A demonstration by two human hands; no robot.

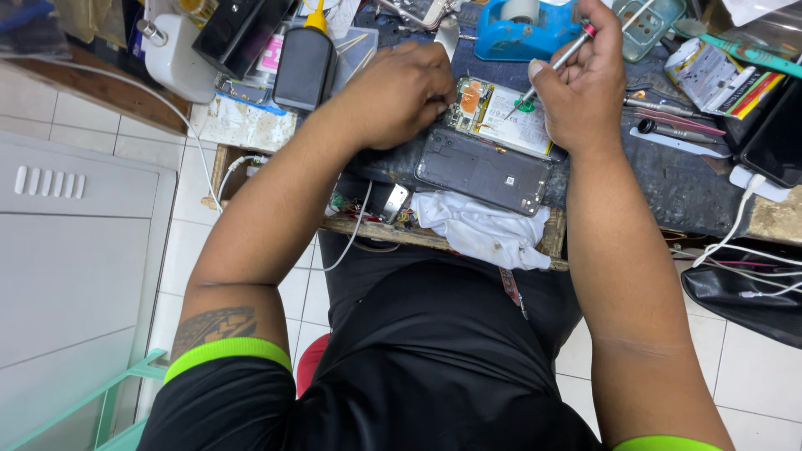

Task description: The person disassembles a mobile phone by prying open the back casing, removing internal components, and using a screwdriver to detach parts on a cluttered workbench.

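While the opened phone (493,113) lies on the tabletop (668,179), long axis running left to right, the left hand (401,92) curls closed over its left end; right hand (581,83) fingers pinch a screwdriver (551,68), tip slanting down-left onto the phone. Detached back cover (484,171) just beside; white cloth (480,230) near

Fingertips of the left hand (399,93) tucked under, hiding one end of the open phone (498,115), screwdriver (551,67) tip too small to see, tape holder (522,29) beyond the right hand (581,83) cut off by the top edge
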